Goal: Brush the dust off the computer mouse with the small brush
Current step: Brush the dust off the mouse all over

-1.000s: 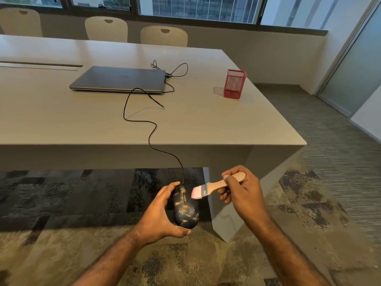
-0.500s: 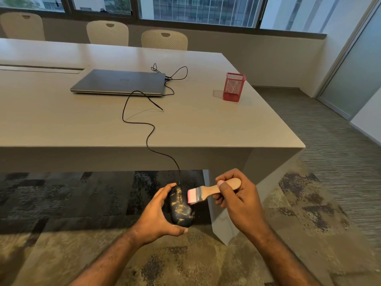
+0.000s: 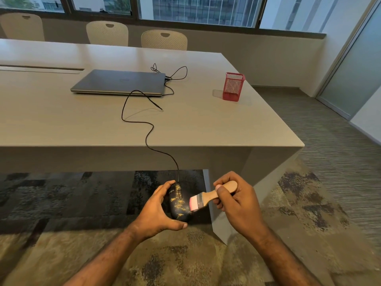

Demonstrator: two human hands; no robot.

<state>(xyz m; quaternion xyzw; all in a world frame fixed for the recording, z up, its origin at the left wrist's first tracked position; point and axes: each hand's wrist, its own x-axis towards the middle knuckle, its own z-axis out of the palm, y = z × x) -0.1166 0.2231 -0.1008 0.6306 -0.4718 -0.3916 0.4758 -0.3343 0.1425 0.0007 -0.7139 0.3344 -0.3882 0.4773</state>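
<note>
A pale wooden handle, a metal ferrule and pink bristles are seen on the brush. The mouse is shown in dark plastic flecked with yellow dust. The table is finished smooth and matt.

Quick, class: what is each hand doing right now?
Left hand: closed around the computer mouse, held off the table.
Right hand: closed on the small brush, bristles at the mouse.

Lighting: soft daylight from the windows; pale sheen on the table; deep shadow beneath it. Quality: wide-angle bending at edges; carpet slightly blurred.
</note>
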